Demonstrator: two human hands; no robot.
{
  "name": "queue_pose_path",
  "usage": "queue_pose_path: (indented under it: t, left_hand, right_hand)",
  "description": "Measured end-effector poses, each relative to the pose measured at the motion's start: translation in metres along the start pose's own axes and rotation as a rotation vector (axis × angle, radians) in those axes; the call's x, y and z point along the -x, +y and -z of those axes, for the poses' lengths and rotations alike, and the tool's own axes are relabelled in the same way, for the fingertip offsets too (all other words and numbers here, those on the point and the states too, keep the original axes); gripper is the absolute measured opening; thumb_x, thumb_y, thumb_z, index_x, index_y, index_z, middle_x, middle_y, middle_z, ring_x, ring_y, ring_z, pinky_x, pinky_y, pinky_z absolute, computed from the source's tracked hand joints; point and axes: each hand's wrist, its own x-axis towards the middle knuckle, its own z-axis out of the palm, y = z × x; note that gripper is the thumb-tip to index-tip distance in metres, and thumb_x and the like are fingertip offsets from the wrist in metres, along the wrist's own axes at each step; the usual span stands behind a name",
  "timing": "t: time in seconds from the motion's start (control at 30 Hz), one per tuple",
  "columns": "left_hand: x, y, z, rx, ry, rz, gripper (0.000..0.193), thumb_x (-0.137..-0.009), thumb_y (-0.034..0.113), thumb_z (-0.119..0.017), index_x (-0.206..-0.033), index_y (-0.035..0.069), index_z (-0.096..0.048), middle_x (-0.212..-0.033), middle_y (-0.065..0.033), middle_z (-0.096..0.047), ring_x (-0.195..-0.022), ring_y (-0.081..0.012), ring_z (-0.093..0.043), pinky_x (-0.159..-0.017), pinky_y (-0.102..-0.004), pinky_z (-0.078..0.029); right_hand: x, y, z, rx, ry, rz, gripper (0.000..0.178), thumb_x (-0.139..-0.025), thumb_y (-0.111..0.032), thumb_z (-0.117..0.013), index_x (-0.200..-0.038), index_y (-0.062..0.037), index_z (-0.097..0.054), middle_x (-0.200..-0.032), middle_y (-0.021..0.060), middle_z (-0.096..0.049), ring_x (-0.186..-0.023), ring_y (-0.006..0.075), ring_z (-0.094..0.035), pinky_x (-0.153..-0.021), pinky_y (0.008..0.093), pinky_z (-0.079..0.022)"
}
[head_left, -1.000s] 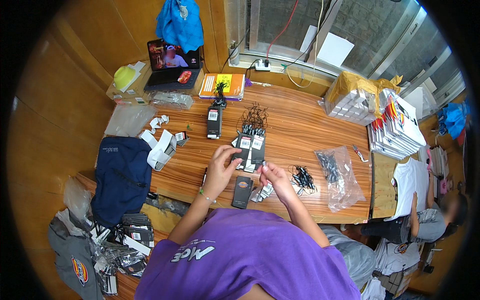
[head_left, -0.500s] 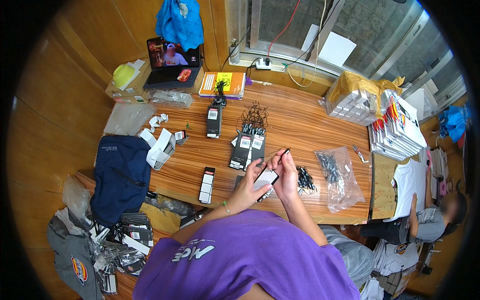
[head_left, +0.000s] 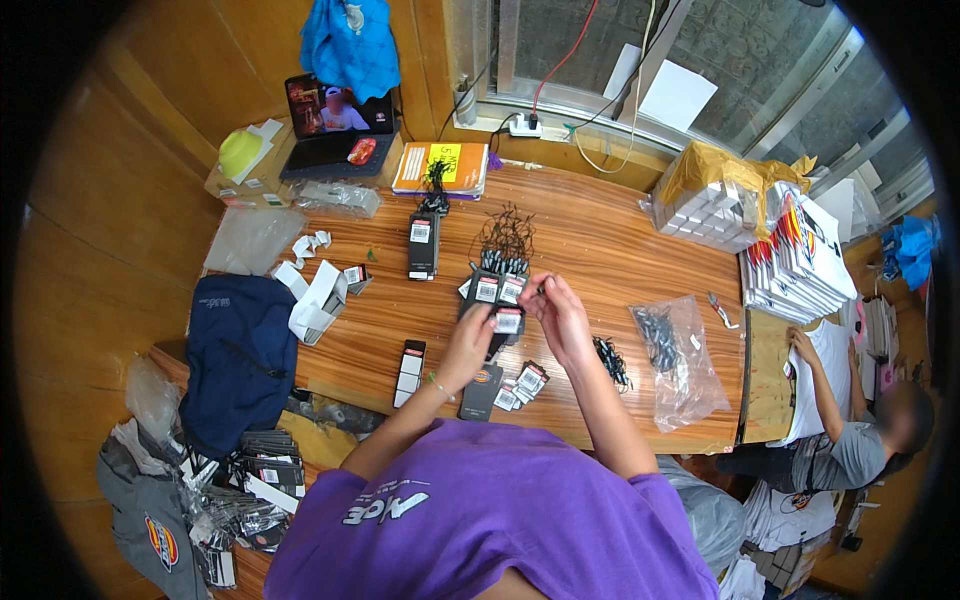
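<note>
My left hand (head_left: pixel 468 347) grips a black hang tag (head_left: pixel 508 321) with a white barcode label, at the near end of the stacked tags. My right hand (head_left: pixel 562 312) is closed beside it, pinching a small dark piece of tag cord (head_left: pixel 542 290). Beyond both hands lie stacked black hang tags (head_left: pixel 487 289), their black cords (head_left: pixel 508 238) fanned out at the far end. Near me rest a grey-black tag (head_left: pixel 481 391) and a small pile of barcode labels (head_left: pixel 532 378). A bundle of black cords (head_left: pixel 611 362) sits right of my right forearm.
Another tag stack (head_left: pixel 423 245) stands farther back, and white-faced tags (head_left: pixel 409 374) lie to the left. On the right are a plastic bag of cords (head_left: pixel 660 340), snips (head_left: pixel 722 311) and folded garments (head_left: pixel 790 262). A co-worker (head_left: pixel 850 440) handles a white shirt (head_left: pixel 822 375).
Both hands have moved away from me and slightly left, reaching the tag stack. The tag in my left hand now shows its barcode side. The grey-black tag and label pile are now uncovered.
</note>
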Motion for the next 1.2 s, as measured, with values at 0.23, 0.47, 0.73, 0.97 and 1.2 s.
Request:
queue_pose_path:
  t: [0.23, 0.47, 0.73, 0.97, 1.2]
  left_hand:
    - [-0.035, -0.049, 0.01, 0.153, 0.117, 0.189, 0.034, -0.083, -0.002, -0.051, -0.117, 0.003, -0.047, -0.084, -0.0099, -0.056, -0.073, -0.0181, -0.054, -0.068, -0.03, -0.045]
    - [-0.047, -0.073, 0.006, -0.002, 0.208, 0.192, 0.035, -0.078, -0.004, -0.057, -0.112, 0.003, -0.051, -0.078, -0.0026, -0.051, -0.063, -0.01, -0.049, -0.058, -0.0227, -0.043]
    - [-0.035, -0.053, 0.005, -0.397, 0.312, 0.111, 0.047, -0.075, 0.008, -0.064, -0.118, 0.004, -0.045, -0.118, -0.0156, -0.043, -0.11, -0.0331, -0.04, -0.093, -0.039, -0.034]
    - [0.037, -0.033, 0.029, -0.235, 0.057, 0.128, 0.043, -0.076, 0.013, -0.063, -0.115, 0.004, -0.048, -0.109, -0.0134, -0.051, -0.106, -0.0313, -0.045, -0.091, -0.038, -0.036]
    - [0.072, -0.029, 0.027, -0.258, -0.245, 0.111, 0.058, -0.07, 0.02, -0.071, -0.121, 0.004, -0.047, -0.118, -0.0145, -0.047, -0.109, -0.0316, -0.045, -0.095, -0.0387, -0.036]
  right_hand:
    - [-0.094, 0.011, 0.022, 0.101, 0.122, -0.02, 0.021, -0.096, -0.023, -0.037, -0.094, -0.0093, -0.053, -0.092, 0.005, -0.061, -0.084, 0.0125, -0.057, -0.07, 0.0266, -0.043]
    - [-0.153, 0.016, 0.03, 0.474, 0.216, 0.019, 0.025, -0.094, -0.022, -0.042, -0.081, -0.0085, -0.059, -0.083, 0.0, -0.058, -0.076, 0.0106, -0.049, -0.07, 0.0254, -0.038]
    - [-0.201, 0.042, 0.059, 0.796, 0.184, -0.175, 0.024, -0.091, -0.02, -0.047, -0.078, -0.0047, -0.059, -0.067, 0.0026, -0.056, -0.057, 0.0123, -0.049, -0.054, 0.0268, -0.04]
    - [-0.179, 0.047, 0.075, 0.707, 0.273, -0.153, 0.023, -0.088, -0.013, -0.052, -0.109, -0.0055, -0.049, -0.066, 0.0025, -0.056, -0.051, 0.0107, -0.051, -0.043, 0.0244, -0.04]
    - [-0.018, 0.061, 0.088, 0.943, -0.019, 0.094, 0.014, -0.085, -0.011, -0.057, -0.094, -0.0007, -0.059, -0.074, 0.0052, -0.061, -0.066, 0.0102, -0.054, -0.06, 0.0269, -0.045]
